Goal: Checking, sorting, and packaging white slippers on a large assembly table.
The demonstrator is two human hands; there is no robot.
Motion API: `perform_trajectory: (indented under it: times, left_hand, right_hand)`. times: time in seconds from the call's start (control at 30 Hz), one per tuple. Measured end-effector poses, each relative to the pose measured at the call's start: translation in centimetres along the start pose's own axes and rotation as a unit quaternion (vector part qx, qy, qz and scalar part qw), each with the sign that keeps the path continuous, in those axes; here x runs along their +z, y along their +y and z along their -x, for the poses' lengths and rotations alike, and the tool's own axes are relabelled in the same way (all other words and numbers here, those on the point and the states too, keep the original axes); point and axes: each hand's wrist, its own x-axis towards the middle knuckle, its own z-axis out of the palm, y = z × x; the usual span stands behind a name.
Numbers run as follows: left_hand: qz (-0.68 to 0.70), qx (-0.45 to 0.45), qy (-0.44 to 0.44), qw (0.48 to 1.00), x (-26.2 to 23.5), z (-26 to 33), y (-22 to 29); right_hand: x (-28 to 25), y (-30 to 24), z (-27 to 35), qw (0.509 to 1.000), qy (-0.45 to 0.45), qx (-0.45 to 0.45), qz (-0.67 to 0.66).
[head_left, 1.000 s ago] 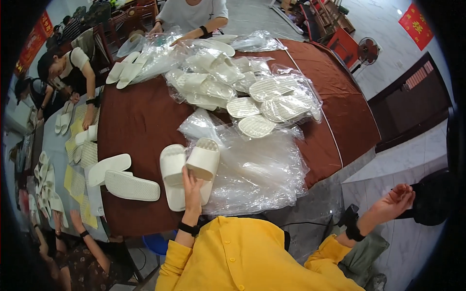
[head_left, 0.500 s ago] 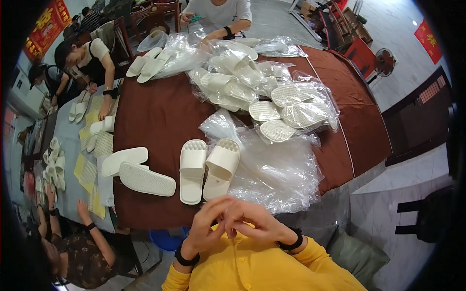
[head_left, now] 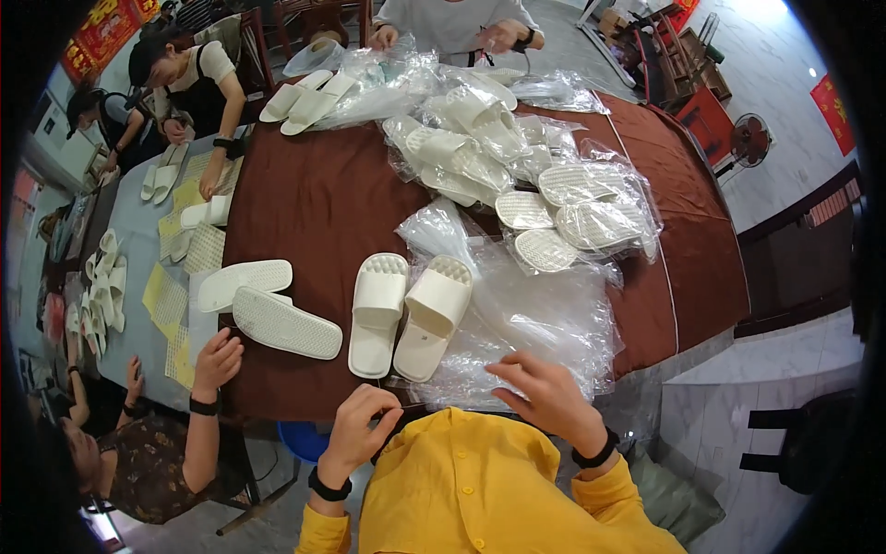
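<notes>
At the far left, a grey-covered bench [head_left: 137,258] is carrying a cluster of white slippers [head_left: 115,291] and, farther right, pale yellow textured sheets [head_left: 167,305]. In front of these, a co-worker in a patterned brown top [head_left: 148,462] is reaching one hand [head_left: 218,359] toward the near left corner of the brown-draped bench [head_left: 286,203]. On that corner, two upturned white slippers [head_left: 288,323] are overlapping, soles facing up; far beyond them, another white pair [head_left: 309,100] is lying by the far edge. The person's left hand [head_left: 358,432] is hanging empty at the near edge, fingers curled and the gap to the thumb narrow. Just beyond it, the pair of white slides [head_left: 432,319] is standing straps up, side by side, the right one bordering the clear plastic bags [head_left: 540,309]. A heap of bagged slippers [head_left: 475,152] is filling the far middle. The right hand [head_left: 552,395] is spreading its fingers loosely over the bags' near edge, gripping nothing; whether it is touching them, I cannot tell. At the far right, a fan [head_left: 749,140] is standing beyond the bench.
</notes>
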Motion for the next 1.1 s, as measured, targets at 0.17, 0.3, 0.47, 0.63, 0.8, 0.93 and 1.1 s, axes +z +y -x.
perform_trajectory:
  times: [0.17, 0.3, 0.47, 0.63, 0.8, 0.93, 1.1]
  left_hand:
    - [-0.005, 0.042, -0.003, 0.999, -0.5, 1.1, -1.9]
    - [-0.001, 0.027, -0.021, 0.999, -0.8, 1.1, -3.9]
    - [-0.036, 0.037, -0.080, 0.996, -1.4, -0.2, -6.6]
    - [-0.086, 0.060, -0.104, 0.989, -1.7, -1.8, -9.1]
    - [-0.121, 0.079, -0.111, 0.983, -1.2, -3.6, -11.1]
    - [-0.089, 0.049, -0.096, 0.990, -1.1, -4.2, -11.4]
    - [-0.075, 0.036, -0.081, 0.993, -1.7, -4.2, -12.0]
  right_hand:
    - [4.7, 2.6, -0.1, 0.986, -0.095, -0.094, 0.098]
    - [6.3, 1.9, -1.8, 0.974, -0.094, -0.166, 0.119]
    - [10.8, 1.9, -4.8, 0.964, -0.117, -0.215, 0.104]
    - [14.5, 3.0, -6.6, 0.987, -0.101, -0.105, 0.074]
    - [15.1, 3.2, -7.2, 0.988, -0.032, -0.022, 0.147]
    - [14.0, 1.9, -6.6, 0.985, -0.016, 0.010, 0.170]
    - [14.9, 1.5, -5.7, 0.983, -0.066, 0.040, 0.166]
